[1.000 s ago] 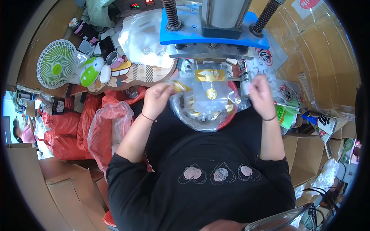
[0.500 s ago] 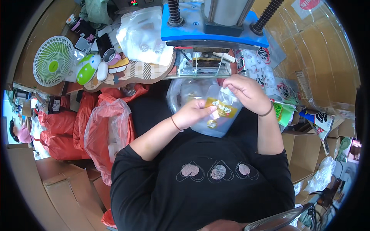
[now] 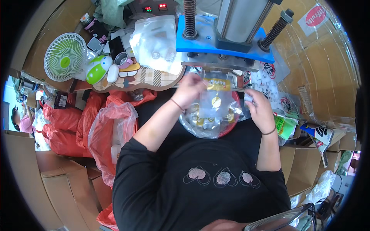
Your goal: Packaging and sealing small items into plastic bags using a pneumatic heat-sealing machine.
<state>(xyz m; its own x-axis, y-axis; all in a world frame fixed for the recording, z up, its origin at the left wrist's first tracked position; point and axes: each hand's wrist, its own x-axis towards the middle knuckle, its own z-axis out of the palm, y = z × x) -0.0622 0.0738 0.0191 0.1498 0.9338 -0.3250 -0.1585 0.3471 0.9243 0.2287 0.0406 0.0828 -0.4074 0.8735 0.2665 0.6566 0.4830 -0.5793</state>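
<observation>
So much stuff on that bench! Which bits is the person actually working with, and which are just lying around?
In use:
- left hand holding the small clear packet with a yellow label
- right hand beside it
- lined bowl of packets in the lap
- blue press above

Lying about:
- small green fan
- red plastic bags
- cardboard boxes
- loose clear bags
</observation>
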